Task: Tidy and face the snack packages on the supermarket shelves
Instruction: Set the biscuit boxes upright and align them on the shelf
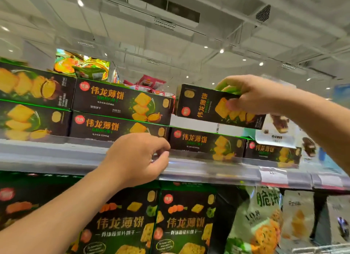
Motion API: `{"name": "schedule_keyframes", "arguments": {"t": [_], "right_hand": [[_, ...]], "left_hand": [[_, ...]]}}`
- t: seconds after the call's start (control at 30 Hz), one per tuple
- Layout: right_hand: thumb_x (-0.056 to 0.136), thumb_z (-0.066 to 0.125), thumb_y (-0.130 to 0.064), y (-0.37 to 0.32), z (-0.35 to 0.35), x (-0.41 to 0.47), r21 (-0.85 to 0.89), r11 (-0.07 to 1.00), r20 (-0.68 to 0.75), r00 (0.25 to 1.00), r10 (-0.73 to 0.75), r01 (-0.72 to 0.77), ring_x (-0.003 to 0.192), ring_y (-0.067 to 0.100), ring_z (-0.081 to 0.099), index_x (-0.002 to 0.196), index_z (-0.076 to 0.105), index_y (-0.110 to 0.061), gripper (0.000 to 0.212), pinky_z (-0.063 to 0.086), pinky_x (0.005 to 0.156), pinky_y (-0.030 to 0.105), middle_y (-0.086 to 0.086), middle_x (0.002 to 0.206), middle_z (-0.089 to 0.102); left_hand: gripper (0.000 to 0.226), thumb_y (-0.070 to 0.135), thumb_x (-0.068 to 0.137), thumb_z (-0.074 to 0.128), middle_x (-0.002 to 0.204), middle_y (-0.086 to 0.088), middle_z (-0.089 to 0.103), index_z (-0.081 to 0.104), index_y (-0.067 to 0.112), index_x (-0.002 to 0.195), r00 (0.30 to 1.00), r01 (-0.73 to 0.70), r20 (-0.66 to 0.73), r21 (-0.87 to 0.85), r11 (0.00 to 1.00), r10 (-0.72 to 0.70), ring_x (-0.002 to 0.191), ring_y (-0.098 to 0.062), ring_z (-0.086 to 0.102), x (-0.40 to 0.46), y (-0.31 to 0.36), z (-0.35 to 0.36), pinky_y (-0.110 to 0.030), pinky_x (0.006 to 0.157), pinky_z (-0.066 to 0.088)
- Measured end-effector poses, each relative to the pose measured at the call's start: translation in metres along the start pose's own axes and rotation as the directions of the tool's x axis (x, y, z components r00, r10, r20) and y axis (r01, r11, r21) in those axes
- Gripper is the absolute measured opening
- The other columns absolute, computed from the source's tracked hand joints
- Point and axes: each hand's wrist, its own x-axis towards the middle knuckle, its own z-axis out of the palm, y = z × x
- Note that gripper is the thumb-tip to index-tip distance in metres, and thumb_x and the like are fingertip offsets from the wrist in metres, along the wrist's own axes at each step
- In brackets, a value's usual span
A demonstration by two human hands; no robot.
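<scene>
Black and green cracker boxes lie in two layers on the top shelf (56, 155). My right hand (251, 93) grips one such box (204, 105) at its right end and holds it tilted in the air, above the single-layer boxes (206, 143) on the right of the shelf. My left hand (140, 157) rests with curled fingers on the clear front rail of the shelf, just in front of the lower stacked box (113, 127). It holds nothing that I can see.
Larger upright cracker boxes (181, 221) fill the shelf below. White snack bags (253, 225) hang to their right. Pink packets (151, 82) lie behind the top boxes. A white package with brown biscuits (278, 128) sits at the far right.
</scene>
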Motion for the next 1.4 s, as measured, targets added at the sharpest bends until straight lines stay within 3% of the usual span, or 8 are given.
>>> {"name": "schedule_keyframes", "arguments": {"t": [0.37, 0.7, 0.83, 0.97, 1.1, 1.23, 1.3, 1.4], "right_hand": [[0.091, 0.06, -0.017, 0.014, 0.036, 0.025, -0.144, 0.989, 0.077, 0.997, 0.026, -0.015, 0.073, 0.012, 0.064, 0.122, 0.05, -0.036, 0.037, 0.054, 0.055, 0.028, -0.004, 0.097, 0.06], [0.092, 0.057, -0.015, 0.014, 0.047, 0.036, -0.203, 0.979, 0.101, 0.995, 0.012, 0.009, 0.084, 0.019, 0.052, 0.129, 0.05, -0.023, 0.038, 0.036, 0.053, 0.021, -0.002, 0.101, 0.054], [0.094, 0.055, -0.014, 0.016, 0.05, 0.034, -0.19, 0.982, 0.088, 0.996, 0.025, -0.007, 0.085, 0.019, 0.052, 0.128, 0.049, -0.022, 0.036, 0.037, 0.053, 0.023, 0.0, 0.104, 0.056], [0.094, 0.05, -0.013, 0.015, 0.055, 0.033, -0.149, 0.989, 0.069, 0.997, 0.036, -0.025, 0.074, 0.01, 0.05, 0.127, 0.048, -0.023, 0.034, 0.043, 0.052, 0.027, 0.002, 0.103, 0.056], [0.097, 0.045, -0.015, 0.018, 0.062, 0.03, -0.116, 0.993, 0.045, 0.998, 0.037, -0.031, 0.071, 0.007, 0.051, 0.125, 0.047, -0.025, 0.03, 0.039, 0.051, 0.026, 0.003, 0.1, 0.058], [0.099, 0.045, -0.018, 0.019, 0.065, 0.028, -0.098, 0.995, 0.031, 0.999, 0.03, -0.026, 0.075, 0.009, 0.05, 0.128, 0.047, -0.027, 0.031, 0.035, 0.052, 0.023, 0.0, 0.104, 0.057], [0.098, 0.046, -0.017, 0.019, 0.064, 0.029, -0.083, 0.996, 0.027, 0.999, 0.031, -0.028, 0.073, 0.007, 0.049, 0.128, 0.048, -0.028, 0.032, 0.034, 0.05, 0.022, -0.004, 0.098, 0.057], [0.098, 0.048, -0.015, 0.018, 0.062, 0.029, -0.062, 0.998, 0.033, 0.999, 0.03, -0.028, 0.069, 0.002, 0.045, 0.125, 0.05, -0.028, 0.03, 0.032, 0.049, 0.02, -0.006, 0.094, 0.055]], "left_hand": [[0.025, 0.038, 0.084, 0.051, 0.063, 0.03, 0.044, 0.073, 0.03, 0.092, 1.0, -0.008, -0.009, -0.019, 1.0, 0.007, 0.06, 0.002, 0.047, 0.002, 0.0, 0.0, -0.022, 0.053, 0.043], [0.022, 0.032, 0.08, 0.056, 0.063, 0.026, 0.045, 0.075, 0.027, 0.09, 0.998, -0.033, -0.049, -0.006, 0.999, 0.032, 0.059, -0.002, 0.047, -0.001, 0.002, 0.0, -0.023, 0.053, 0.042], [0.022, 0.032, 0.081, 0.056, 0.064, 0.024, 0.047, 0.075, 0.026, 0.091, 0.999, -0.031, -0.039, 0.015, 0.999, 0.031, 0.061, -0.004, 0.049, -0.001, 0.0, 0.001, -0.024, 0.054, 0.044], [0.022, 0.024, 0.081, 0.057, 0.079, 0.01, 0.067, 0.073, 0.018, 0.095, 0.992, -0.07, -0.105, 0.02, 0.997, 0.072, 0.073, -0.016, 0.062, 0.0, -0.001, 0.001, -0.036, 0.063, 0.054], [0.041, 0.018, 0.079, 0.054, 0.117, -0.014, 0.064, 0.066, 0.003, 0.116, 0.947, -0.097, -0.265, 0.294, 0.951, 0.179, 0.109, -0.035, 0.058, 0.023, -0.012, -0.011, -0.049, 0.088, 0.048], [0.062, 0.039, 0.091, 0.048, 0.148, -0.019, 0.04, 0.041, 0.007, 0.144, 0.987, 0.131, -0.142, 0.473, 0.871, -0.072, 0.139, -0.035, 0.033, 0.061, -0.026, -0.026, -0.049, 0.114, 0.02], [0.063, 0.049, 0.094, 0.038, 0.143, -0.012, 0.047, 0.039, 0.011, 0.144, 0.982, 0.188, -0.087, 0.529, 0.827, -0.168, 0.134, -0.031, 0.039, 0.069, -0.034, -0.026, -0.049, 0.113, 0.02], [0.049, 0.046, 0.095, 0.039, 0.12, -0.007, 0.061, 0.053, 0.015, 0.13, 0.983, 0.178, -0.132, 0.535, 0.826, -0.126, 0.113, -0.03, 0.053, 0.071, -0.04, -0.023, -0.046, 0.098, 0.03]]}}
